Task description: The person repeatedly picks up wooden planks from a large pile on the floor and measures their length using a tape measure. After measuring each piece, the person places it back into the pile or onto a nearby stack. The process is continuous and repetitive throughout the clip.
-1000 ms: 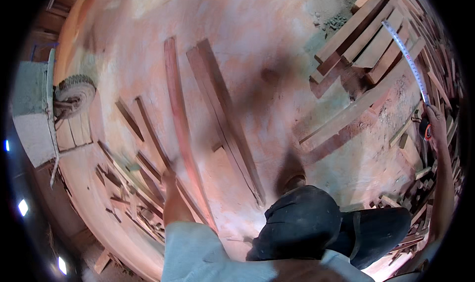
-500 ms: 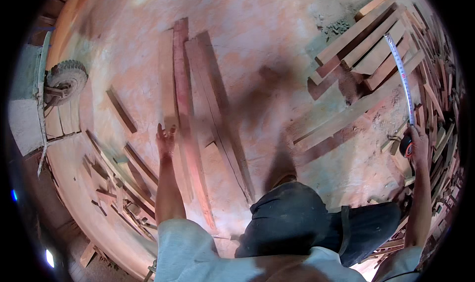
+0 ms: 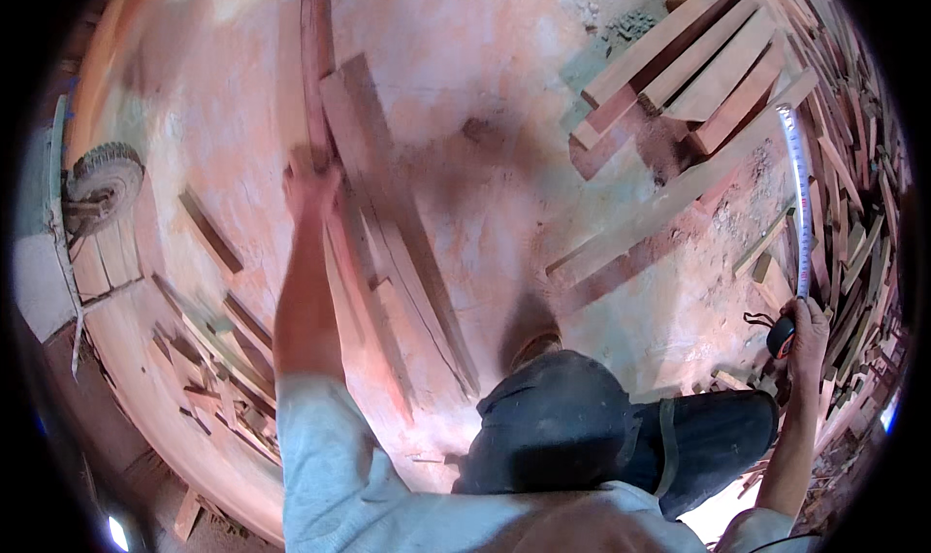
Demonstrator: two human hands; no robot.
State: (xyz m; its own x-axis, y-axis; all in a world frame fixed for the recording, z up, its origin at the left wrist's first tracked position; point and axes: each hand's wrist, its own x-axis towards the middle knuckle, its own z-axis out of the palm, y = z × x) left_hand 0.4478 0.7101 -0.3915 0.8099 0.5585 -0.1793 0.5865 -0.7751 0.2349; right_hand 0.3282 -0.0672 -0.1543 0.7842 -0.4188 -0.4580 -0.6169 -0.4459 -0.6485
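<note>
My left hand [image 3: 312, 182] is closed over a long reddish wooden plank [image 3: 316, 63], at its upper middle; my fingertips are partly hidden. Close along that plank's right side lies a wider brown board [image 3: 388, 223] with a dark crack running down its length. Over at the right, my right hand [image 3: 807, 335] holds a tape measure [image 3: 780, 338] with a dark and orange case and a small strap loop. Its pale blade [image 3: 801, 204] is drawn out away from me, bending slightly, with the end near the stacked planks.
Several sawn planks [image 3: 669, 44] lie together at the far right, beside a heap of wood strips [image 3: 858, 165]. One long plank [image 3: 669, 199] slants across the floor. At left are a cart wheel [image 3: 105, 186], a short strip [image 3: 209, 231] and scattered offcuts [image 3: 218, 369].
My left hand has reached farther forward and closed over the reddish plank. My right hand has come slightly nearer with the tape measure, its blade still out. The whole view has shifted.
</note>
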